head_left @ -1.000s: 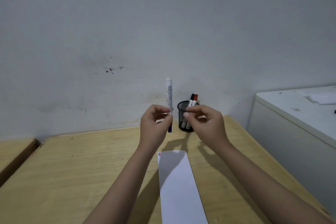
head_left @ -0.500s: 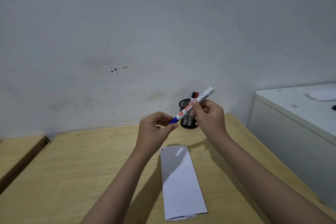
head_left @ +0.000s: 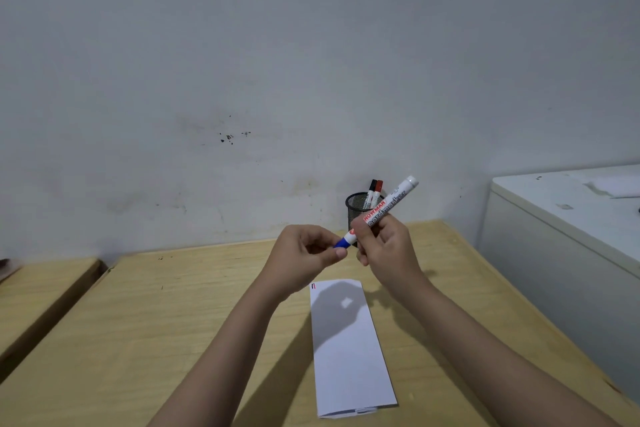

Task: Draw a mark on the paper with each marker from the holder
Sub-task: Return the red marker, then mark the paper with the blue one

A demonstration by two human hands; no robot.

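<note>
My right hand [head_left: 388,250] grips the white barrel of a blue marker [head_left: 388,206], which slants from upper right down to the left. My left hand [head_left: 304,258] pinches its blue cap [head_left: 342,242] between thumb and fingers. Both hands hover above the far end of a folded white paper [head_left: 349,357] lying lengthwise on the wooden table [head_left: 156,322]. Small red and black marks [head_left: 313,286] sit at the paper's far left corner. Behind the hands stands a black mesh holder [head_left: 356,210] with a black marker [head_left: 372,187] and a red marker [head_left: 379,188] in it.
A pale wall rises right behind the table. A white cabinet [head_left: 561,239] stands to the right, higher than the tabletop. A second wooden surface [head_left: 41,288] lies at the left across a narrow gap.
The marker went from upright in my left hand to slanted in my right hand. My left hand has taken hold of the blue cap end. The view has dipped slightly.
</note>
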